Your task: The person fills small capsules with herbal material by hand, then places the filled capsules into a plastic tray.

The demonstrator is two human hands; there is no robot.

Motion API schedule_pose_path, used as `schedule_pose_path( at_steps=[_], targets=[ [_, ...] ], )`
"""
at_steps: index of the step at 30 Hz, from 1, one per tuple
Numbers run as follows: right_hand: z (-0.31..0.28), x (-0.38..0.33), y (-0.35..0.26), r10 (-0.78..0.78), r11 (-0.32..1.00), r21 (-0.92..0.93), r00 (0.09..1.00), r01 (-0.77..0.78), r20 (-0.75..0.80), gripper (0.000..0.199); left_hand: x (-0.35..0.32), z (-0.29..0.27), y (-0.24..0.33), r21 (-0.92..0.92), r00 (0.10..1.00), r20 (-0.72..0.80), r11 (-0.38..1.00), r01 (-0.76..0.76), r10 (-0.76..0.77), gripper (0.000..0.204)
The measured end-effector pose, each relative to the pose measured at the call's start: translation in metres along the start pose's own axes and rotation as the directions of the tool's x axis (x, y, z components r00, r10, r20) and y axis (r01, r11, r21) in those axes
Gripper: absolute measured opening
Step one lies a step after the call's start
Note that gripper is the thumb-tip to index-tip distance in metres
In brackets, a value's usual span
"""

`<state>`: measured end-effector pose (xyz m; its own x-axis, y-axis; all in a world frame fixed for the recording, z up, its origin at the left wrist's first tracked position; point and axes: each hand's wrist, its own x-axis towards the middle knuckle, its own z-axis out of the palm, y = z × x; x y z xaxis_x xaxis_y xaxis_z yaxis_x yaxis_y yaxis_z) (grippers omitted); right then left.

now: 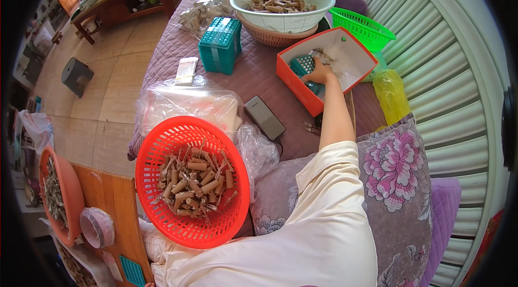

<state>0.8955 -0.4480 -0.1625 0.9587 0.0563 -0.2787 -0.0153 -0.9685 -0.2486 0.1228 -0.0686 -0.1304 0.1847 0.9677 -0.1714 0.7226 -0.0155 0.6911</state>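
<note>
My right hand [320,72] reaches into a red box with a white inside [353,65]. Its thumb and fingers are closed round the edge of a teal perforated rack [303,65]; part of the grip is hidden. Beside the rack lie some dry wisps and clear plastic. Only a bit of my left hand [150,285] shows at the lower edge, near a flat teal perforated plate [132,270], its fingers mostly out of the picture. Near my body, a red plastic basket [145,200] holds many short brown paper-wrapped rolls [197,184] with dry stalks sticking out.
Behind the box stand a white basin [283,19] of similar rolls and a green basket [364,28]. A teal perforated box [220,46], a grey device [264,117] and plastic bags [186,103] lie on the quilted bed. A floral cushion [396,173] is at right, a wooden board [116,206] at left.
</note>
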Motion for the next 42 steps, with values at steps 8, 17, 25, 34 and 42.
schedule_pose_path(
  at_steps=[8,17,25,34,42],
  targets=[
    [-0.002,-0.005,0.011,0.0,1.0,0.023,0.998,0.001,-0.065,0.107,-0.001,0.007,0.004,0.024,0.997,-0.053,0.998,-0.056,0.058,0.009],
    [-0.002,-0.01,-0.015,0.06,0.998,0.031,0.997,-0.058,-0.043,0.106,-0.009,0.006,-0.002,0.031,0.983,-0.156,0.995,-0.09,0.093,0.008],
    [-0.004,-0.041,-0.049,0.287,0.957,-0.028,0.956,-0.289,-0.066,0.093,0.0,0.016,0.002,0.131,0.958,-0.158,0.967,-0.221,0.24,0.008],
    [0.001,-0.047,-0.043,0.167,0.979,-0.118,0.986,-0.168,-0.019,0.092,0.007,0.016,-0.015,0.052,0.969,-0.185,0.986,-0.158,0.165,0.008],
    [0.004,-0.063,-0.072,0.112,0.987,-0.105,0.99,-0.121,-0.088,0.094,0.019,0.003,-0.088,-0.302,0.949,-0.314,0.95,-0.072,-0.028,0.012]
  ],
)
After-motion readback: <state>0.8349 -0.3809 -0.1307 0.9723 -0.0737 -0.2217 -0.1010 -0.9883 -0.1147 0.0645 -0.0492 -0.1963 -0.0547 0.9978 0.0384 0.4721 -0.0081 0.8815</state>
